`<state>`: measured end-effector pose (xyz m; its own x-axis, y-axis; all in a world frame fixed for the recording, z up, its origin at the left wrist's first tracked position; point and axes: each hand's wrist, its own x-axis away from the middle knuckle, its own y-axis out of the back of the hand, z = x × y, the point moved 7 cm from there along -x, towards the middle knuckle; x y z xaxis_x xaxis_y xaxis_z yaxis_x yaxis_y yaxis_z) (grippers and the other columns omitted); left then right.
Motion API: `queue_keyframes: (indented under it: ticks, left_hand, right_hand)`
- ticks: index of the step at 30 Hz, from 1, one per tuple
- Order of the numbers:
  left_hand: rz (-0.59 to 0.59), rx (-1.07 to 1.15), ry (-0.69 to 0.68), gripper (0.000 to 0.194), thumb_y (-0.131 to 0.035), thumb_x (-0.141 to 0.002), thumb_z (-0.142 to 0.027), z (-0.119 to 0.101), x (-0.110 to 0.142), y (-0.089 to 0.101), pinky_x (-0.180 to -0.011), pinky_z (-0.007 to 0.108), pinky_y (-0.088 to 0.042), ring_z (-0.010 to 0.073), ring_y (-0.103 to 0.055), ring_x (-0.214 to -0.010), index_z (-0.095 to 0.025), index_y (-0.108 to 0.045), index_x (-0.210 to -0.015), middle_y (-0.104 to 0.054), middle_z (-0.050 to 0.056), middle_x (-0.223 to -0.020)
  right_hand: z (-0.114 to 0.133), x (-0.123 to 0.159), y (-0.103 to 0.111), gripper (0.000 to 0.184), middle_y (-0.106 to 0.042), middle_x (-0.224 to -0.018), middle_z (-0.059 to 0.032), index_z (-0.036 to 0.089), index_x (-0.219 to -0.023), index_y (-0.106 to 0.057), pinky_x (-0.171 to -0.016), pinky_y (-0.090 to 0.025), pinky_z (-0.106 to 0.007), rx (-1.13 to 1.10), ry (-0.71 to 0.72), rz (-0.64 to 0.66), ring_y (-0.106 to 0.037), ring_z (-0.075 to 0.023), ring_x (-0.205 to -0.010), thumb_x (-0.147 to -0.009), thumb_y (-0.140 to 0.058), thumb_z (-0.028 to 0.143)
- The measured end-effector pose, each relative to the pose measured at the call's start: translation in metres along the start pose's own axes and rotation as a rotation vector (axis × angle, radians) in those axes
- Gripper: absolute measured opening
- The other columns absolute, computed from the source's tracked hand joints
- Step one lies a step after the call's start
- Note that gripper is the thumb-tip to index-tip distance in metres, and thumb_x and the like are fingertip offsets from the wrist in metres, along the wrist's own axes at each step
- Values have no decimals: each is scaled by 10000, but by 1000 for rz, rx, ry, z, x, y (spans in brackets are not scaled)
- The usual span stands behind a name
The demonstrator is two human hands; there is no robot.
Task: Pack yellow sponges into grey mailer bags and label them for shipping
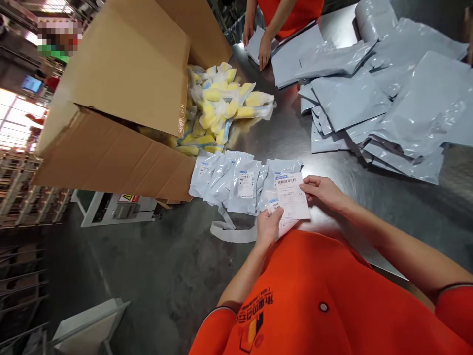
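Note:
My left hand (268,226) is closed on a small stack of printed shipping labels (284,228), thumb on top. My right hand (322,192) pinches the right edge of the upper shipping label (292,198), which carries a barcode and overlaps the others. Just beyond the hands, a row of packed grey mailer bags (231,185) lies along the metal table's edge, some with labels stuck on. A curled strip of pale backing paper (233,232) hangs from the table edge, left of my left hand.
A large open cardboard box (121,153) lies on its side at the left, yellow items in clear wrap (221,106) spilling out. Grey mailer bags (369,103) pile up at the right on the metal table (273,133). A co-worker's hands (264,47) handle a bag at the far side.

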<state>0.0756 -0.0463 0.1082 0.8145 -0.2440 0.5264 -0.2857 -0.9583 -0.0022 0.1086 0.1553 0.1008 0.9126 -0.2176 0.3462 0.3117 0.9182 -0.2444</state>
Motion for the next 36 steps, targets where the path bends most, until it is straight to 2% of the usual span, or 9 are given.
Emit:
queue_keyframes:
  ticks: [9, 20, 31, 36]
  left_hand:
    - [25, 82, 12, 414, -838, -627, -396, 13, -4, 2, -775, 347, -540, 233, -709, -782, -92, -768, -900, -782, 121, -924]
    - [-32, 83, 42, 416, -870, -556, -398, 4, 4, 0, -757, 359, -550, 244, -706, -753, -95, -762, -821, -776, 100, -816]
    - [-29, 78, 31, 386, -852, -591, -399, 11, -1, 3, -756, 370, -543, 251, -704, -751, -107, -762, -827, -780, 103, -838]
    - [-25, 46, 23, 360, -830, -611, -396, 8, 0, 2, -754, 359, -539, 248, -705, -770, -117, -770, -831, -783, 105, -856]
  right_hand:
    - [3, 5, -1, 390, -601, -626, 15, 185, -742, -599, -555, -439, -259, -3, 3, -24, -524, -109, -552, -685, -750, 540]
    - [-1, 8, -8, 349, -611, -646, 11, 192, -762, -590, -556, -444, -265, 2, 0, -6, -532, -120, -564, -703, -731, 506]
    - [-8, 6, -13, 345, -595, -618, 17, 186, -738, -587, -532, -400, -245, -18, 20, 5, -510, -110, -554, -693, -748, 488]
    - [-13, 4, -12, 341, -594, -615, 15, 187, -737, -586, -540, -406, -254, -13, 24, 0, -511, -118, -558, -695, -747, 484]
